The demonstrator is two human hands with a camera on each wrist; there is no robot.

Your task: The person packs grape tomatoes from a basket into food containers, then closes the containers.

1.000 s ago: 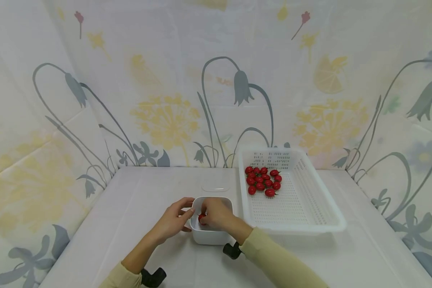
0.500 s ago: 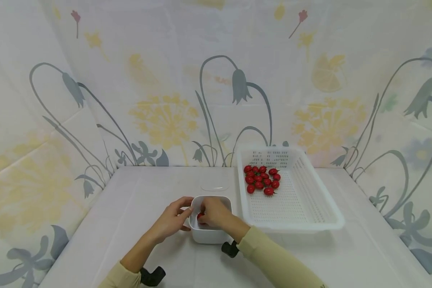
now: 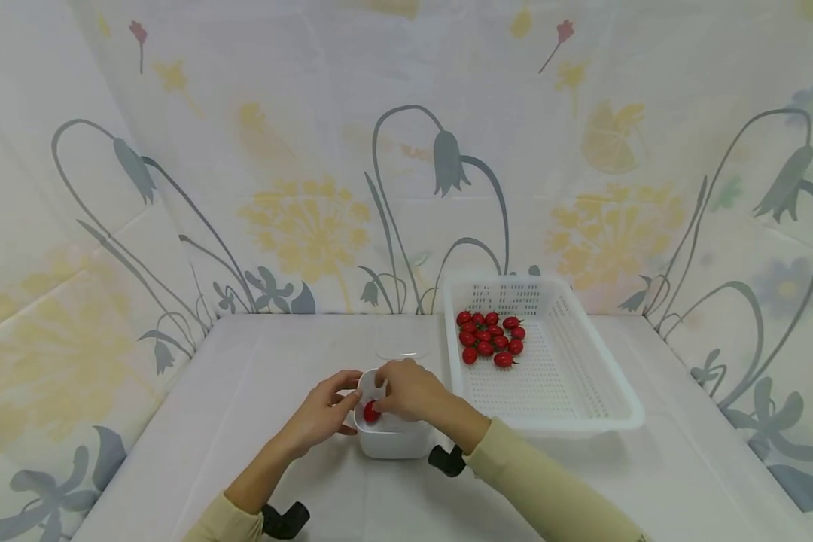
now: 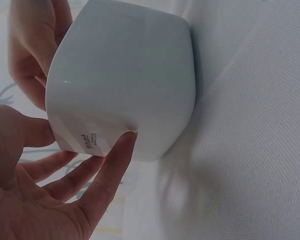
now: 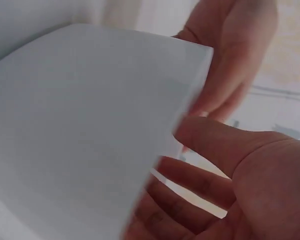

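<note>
A small white square container (image 3: 394,446) stands on the table in front of me. My left hand (image 3: 321,414) grips its left side, thumb at the rim and fingers against the outer wall, as the left wrist view (image 4: 65,185) also shows. One red cherry tomato (image 3: 371,411) lies inside near the left wall. Over the container's opening is my right hand (image 3: 413,391), its fingertips dipping inside beside the tomato. In the right wrist view my right hand (image 5: 225,180) has thumb and fingers apart at the rim, with no tomato visible between them. The container's right inside is hidden.
To the right stands a white perforated plastic basket (image 3: 569,391) with several red cherry tomatoes (image 3: 484,336) gathered at its left. A clear flat lid-like piece (image 3: 401,355) lies behind the container. A floral-printed cloth (image 3: 312,150) forms the backdrop.
My right hand has risen slightly and its fingers have come away from the tomato, which now shows more fully in the container. The left hand keeps its hold; the whole view shifts slightly left.
</note>
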